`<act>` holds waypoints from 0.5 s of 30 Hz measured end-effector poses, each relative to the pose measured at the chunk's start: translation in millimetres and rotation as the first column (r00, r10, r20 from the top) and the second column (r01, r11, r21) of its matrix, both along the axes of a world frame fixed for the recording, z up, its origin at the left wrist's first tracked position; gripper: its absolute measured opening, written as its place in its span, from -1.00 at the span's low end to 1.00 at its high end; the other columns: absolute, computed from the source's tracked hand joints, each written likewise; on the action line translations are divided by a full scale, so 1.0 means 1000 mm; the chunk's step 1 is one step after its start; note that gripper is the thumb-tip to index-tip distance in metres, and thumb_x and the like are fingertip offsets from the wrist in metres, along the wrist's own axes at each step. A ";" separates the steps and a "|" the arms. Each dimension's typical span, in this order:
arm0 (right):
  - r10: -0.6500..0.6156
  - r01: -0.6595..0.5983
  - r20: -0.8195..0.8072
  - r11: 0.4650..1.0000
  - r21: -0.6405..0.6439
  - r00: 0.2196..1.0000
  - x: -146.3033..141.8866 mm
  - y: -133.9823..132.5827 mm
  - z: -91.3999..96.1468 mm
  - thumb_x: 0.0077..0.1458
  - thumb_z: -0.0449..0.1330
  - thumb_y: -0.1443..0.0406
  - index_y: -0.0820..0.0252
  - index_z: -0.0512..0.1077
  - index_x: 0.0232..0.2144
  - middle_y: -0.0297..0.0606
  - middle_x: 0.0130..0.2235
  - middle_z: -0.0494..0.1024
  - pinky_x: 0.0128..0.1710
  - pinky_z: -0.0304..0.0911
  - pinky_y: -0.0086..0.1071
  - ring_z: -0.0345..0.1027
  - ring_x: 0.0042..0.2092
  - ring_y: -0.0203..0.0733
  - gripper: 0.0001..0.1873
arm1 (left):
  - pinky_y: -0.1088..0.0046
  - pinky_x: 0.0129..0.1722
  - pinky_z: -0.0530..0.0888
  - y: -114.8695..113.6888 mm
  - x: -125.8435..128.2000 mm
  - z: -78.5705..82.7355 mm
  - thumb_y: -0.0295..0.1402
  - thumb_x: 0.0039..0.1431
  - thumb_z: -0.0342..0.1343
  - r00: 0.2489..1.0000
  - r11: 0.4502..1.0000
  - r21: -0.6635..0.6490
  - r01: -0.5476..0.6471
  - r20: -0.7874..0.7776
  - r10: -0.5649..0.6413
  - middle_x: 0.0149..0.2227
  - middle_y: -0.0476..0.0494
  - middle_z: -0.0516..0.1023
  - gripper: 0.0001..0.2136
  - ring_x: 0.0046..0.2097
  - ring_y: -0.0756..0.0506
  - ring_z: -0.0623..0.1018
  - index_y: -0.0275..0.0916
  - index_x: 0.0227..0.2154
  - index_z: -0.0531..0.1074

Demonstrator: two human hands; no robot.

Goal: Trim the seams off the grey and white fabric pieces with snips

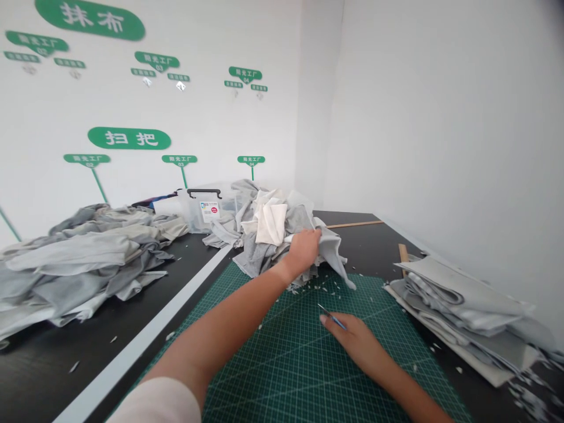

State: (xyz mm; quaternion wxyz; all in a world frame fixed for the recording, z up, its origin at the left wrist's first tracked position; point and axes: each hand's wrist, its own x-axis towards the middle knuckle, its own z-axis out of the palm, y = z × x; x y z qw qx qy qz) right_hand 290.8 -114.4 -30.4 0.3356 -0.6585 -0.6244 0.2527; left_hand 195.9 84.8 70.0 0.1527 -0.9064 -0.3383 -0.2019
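Note:
My left hand (304, 249) reaches out to the heap of grey and white cloth pieces (271, 223) at the far end of the cutting mat. Its fingers are closed on a light grey cloth (332, 249), whose lower corner hangs over the mat. Nearer to me, my right hand (352, 338) is closed around a slim blue-handled cutting tool (337, 320) with a thin metal tip pointing forward and left. Its exact kind is partly hidden by the fingers. Under both hands lies the green gridded cutting mat (282, 364).
A loose pile of grey cloth (88, 252) covers the left of the black table (53, 376). Folded grey cloths (462, 311) are stacked at the right. A clear plastic box (194, 211) stands behind the heap. Small scraps lie scattered, and white walls border the table.

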 end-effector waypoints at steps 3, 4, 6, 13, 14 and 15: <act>0.000 0.000 0.004 1.000 0.011 1.000 0.000 0.000 0.000 0.34 -0.03 -0.08 0.13 0.12 -0.53 -0.42 -0.50 0.18 -0.38 0.00 -0.43 0.10 -0.41 -0.25 -0.47 | -0.02 0.12 0.30 -0.007 -0.007 -0.025 -0.23 0.16 0.21 0.995 0.999 -0.025 0.037 -0.090 -0.039 0.15 -0.39 0.39 -0.52 0.19 -0.37 0.32 -0.24 0.13 0.35; -0.002 0.002 0.006 1.000 0.014 1.000 0.000 -0.001 0.000 0.34 -0.03 -0.08 0.13 0.11 -0.53 -0.42 -0.50 0.18 -0.39 -0.01 -0.43 0.09 -0.42 -0.25 -0.47 | -0.13 0.16 0.24 -0.009 -0.009 -0.034 -0.21 0.09 0.27 0.993 1.000 -0.025 0.020 -0.115 -0.022 0.23 -0.42 0.31 -0.42 0.25 -0.43 0.23 -0.23 0.18 0.32; -0.003 0.003 0.013 1.000 0.014 1.000 -0.001 -0.001 0.000 0.34 -0.04 -0.08 0.13 0.11 -0.52 -0.42 -0.50 0.18 -0.40 -0.02 -0.43 0.10 -0.42 -0.25 -0.47 | -0.24 0.17 0.16 -0.009 -0.014 -0.048 -0.24 0.07 0.28 0.989 0.998 0.007 -0.068 -0.134 0.069 0.35 -0.47 0.12 -0.29 0.33 -0.48 0.08 -0.23 0.28 0.22; -0.001 0.001 0.037 1.000 -0.001 0.999 -0.002 -0.001 0.002 0.34 -0.05 -0.08 0.13 0.13 -0.52 -0.40 -0.50 0.23 -0.40 -0.03 -0.43 0.15 -0.41 -0.23 -0.47 | 0.09 0.04 0.37 0.005 -0.023 -0.045 -0.47 0.25 0.03 0.990 0.988 0.118 -0.100 -0.086 0.110 0.12 -0.41 0.34 -0.52 0.13 -0.28 0.32 -0.26 0.23 0.23; -0.002 0.002 0.041 1.000 -0.002 0.999 -0.002 -0.001 0.002 0.34 -0.04 -0.09 0.14 0.14 -0.52 -0.40 -0.50 0.24 -0.40 -0.02 -0.43 0.16 -0.41 -0.22 -0.47 | 0.14 0.01 0.39 0.006 -0.023 -0.044 -0.49 0.28 -0.01 0.991 0.988 0.122 -0.095 -0.081 0.105 0.09 -0.38 0.36 -0.59 0.11 -0.26 0.34 -0.26 0.18 0.27; -0.005 0.005 0.046 1.000 -0.001 0.999 -0.002 -0.001 0.002 0.34 -0.04 -0.09 0.14 0.15 -0.52 -0.40 -0.49 0.26 -0.39 -0.01 -0.42 0.17 -0.41 -0.22 -0.47 | 0.18 -0.01 0.40 0.007 -0.023 -0.043 -0.50 0.30 -0.04 0.992 0.988 0.125 -0.093 -0.075 0.103 0.06 -0.37 0.37 -0.64 0.09 -0.24 0.35 -0.26 0.14 0.30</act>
